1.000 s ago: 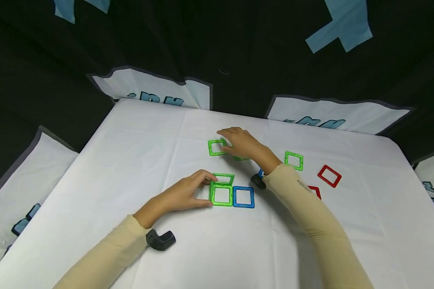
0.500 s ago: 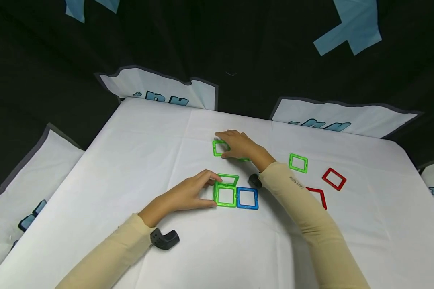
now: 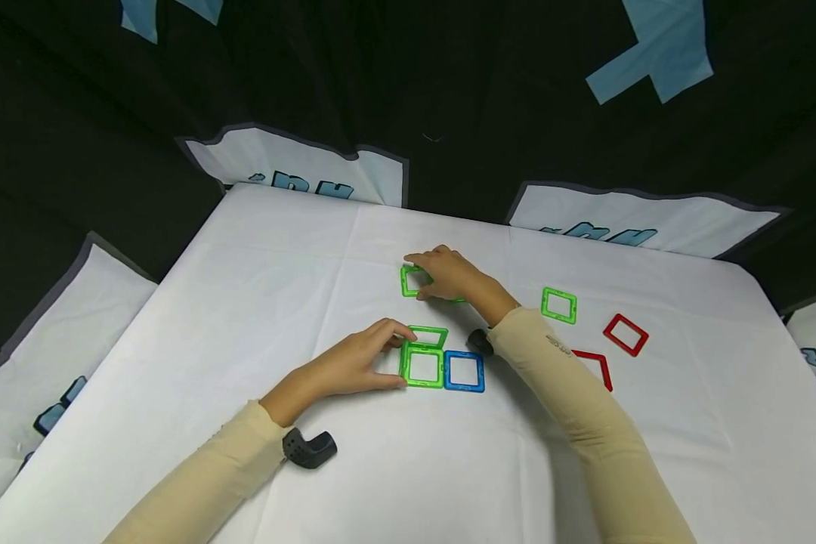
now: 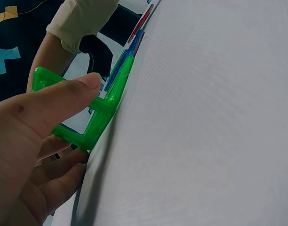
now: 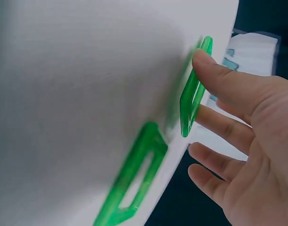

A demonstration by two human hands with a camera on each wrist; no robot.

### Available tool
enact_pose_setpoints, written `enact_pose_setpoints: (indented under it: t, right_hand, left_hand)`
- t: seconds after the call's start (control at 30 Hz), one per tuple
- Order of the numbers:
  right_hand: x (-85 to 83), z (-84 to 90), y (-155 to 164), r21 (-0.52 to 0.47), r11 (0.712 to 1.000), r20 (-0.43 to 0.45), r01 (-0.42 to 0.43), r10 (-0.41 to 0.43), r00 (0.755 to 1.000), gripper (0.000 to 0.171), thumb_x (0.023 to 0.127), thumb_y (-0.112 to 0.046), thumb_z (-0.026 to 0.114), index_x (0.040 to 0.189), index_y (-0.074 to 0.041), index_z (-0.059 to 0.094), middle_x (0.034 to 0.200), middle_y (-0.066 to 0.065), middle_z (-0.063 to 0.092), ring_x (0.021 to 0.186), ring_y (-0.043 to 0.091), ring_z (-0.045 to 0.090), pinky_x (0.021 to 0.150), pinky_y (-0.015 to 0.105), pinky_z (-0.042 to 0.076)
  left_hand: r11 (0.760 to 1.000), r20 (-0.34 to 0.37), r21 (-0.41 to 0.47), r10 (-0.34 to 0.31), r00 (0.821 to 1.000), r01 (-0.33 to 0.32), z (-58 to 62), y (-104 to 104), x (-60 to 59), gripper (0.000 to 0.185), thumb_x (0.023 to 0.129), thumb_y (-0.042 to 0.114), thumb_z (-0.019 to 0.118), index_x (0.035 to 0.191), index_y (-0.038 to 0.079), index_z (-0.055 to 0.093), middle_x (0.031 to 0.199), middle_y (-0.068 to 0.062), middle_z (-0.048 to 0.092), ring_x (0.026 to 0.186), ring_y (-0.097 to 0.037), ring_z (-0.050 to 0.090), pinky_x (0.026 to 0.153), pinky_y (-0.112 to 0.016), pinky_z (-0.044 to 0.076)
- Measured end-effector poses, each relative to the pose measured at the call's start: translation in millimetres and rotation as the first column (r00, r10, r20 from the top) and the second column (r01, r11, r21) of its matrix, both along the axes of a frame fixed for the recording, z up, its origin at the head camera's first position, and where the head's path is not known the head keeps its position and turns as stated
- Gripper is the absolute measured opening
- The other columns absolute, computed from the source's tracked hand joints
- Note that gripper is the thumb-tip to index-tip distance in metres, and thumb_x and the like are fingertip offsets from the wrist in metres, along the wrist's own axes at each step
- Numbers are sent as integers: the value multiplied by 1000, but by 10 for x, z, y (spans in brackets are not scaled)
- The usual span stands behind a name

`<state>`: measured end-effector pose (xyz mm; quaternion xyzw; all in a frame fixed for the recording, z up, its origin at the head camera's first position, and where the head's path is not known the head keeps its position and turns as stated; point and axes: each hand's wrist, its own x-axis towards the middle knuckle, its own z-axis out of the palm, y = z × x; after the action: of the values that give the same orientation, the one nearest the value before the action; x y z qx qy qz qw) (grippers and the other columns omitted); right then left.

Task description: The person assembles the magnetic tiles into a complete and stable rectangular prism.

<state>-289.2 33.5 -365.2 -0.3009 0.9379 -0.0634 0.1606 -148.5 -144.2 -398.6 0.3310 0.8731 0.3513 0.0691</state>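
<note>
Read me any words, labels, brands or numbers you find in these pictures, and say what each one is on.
None can be read in full.
White cloth panels behind the table: big blue letters, cut off by the table edge, unreadable.
Panel at the left: blue marks, partly hidden, unreadable.
Right sleeve: small dark print, too small to read.
Green, blue and red square frames: no text visible.

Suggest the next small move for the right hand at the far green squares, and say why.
Probably lift the tilted green square clear and carry it toward the structure held by the left hand. The right hand pinches that square by its edge, one side already raised off the white cloth, while another green square lies flat beside it. The left hand steadies an upright green square joined to flat green and blue ones.
</note>
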Motion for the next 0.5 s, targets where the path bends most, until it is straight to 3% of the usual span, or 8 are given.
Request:
enact_pose_setpoints:
  t: [0.23,0.5]
  right_hand:
    - [211,237,228,-102,995,-3,12,-13,1000,69,79,-33,70,138,-12,40,138,10,45,129,28,39,106,44,33]
    - [747,467,528,-203,978,-105,-38,17,994,63,79,-33,70,132,-8,47,131,11,52,122,28,46,101,44,39]
  left_hand:
    - [1000,-17,-1,-1,1000,0,-8,16,-10,58,76,27,74,122,16,40,121,0,48,109,-14,56,93,-30,46]
    - [998,22,52,18,1000,-19,-24,20,-11,77,74,23,76,131,10,27,124,-9,52,108,-20,58,93,-30,46]
